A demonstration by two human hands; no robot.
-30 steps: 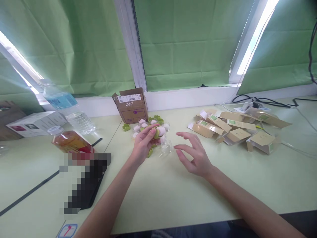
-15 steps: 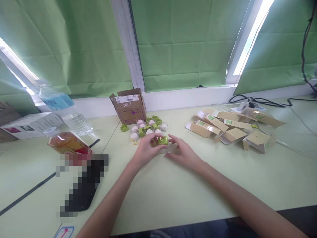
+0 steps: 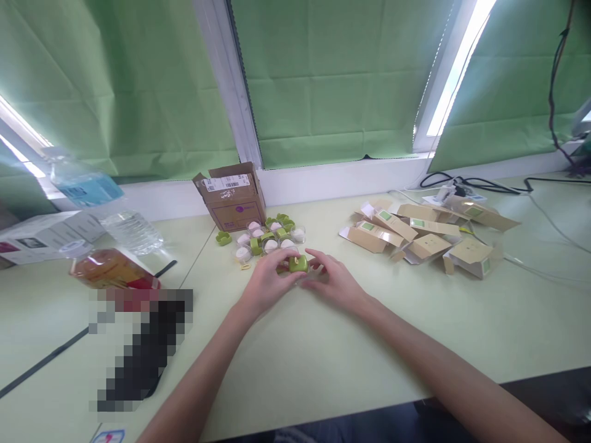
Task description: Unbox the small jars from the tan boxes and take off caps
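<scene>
Between my two hands is a small, glossy, rounded green case point(image 3: 299, 264) with a pale yellowish mark on its face. My left hand point(image 3: 265, 280) pinches it from the left with thumb and fingers. On the other side, my right hand point(image 3: 333, 280) curves its fingers and thumb around the right end of the case, apparently touching it. Something clear shows under the case, mostly hidden by my hands. Just beyond lies a cluster of clear plastic cups with whitish round contents point(image 3: 271, 246), mixed with green pieces point(image 3: 255, 247).
An opened brown carton point(image 3: 235, 212) stands behind the cluster. Several unfolded small boxes point(image 3: 427, 246) lie to the right, near black cables point(image 3: 496, 187). At left are a tilted water bottle point(image 3: 106, 203), a bottle of amber drink point(image 3: 111, 267) and a blurred-out dark object point(image 3: 143, 351).
My right hand has moved in toward the green case, its fingers closing on the right end. My left hand keeps its pinch. The whole view has shifted slightly.
</scene>
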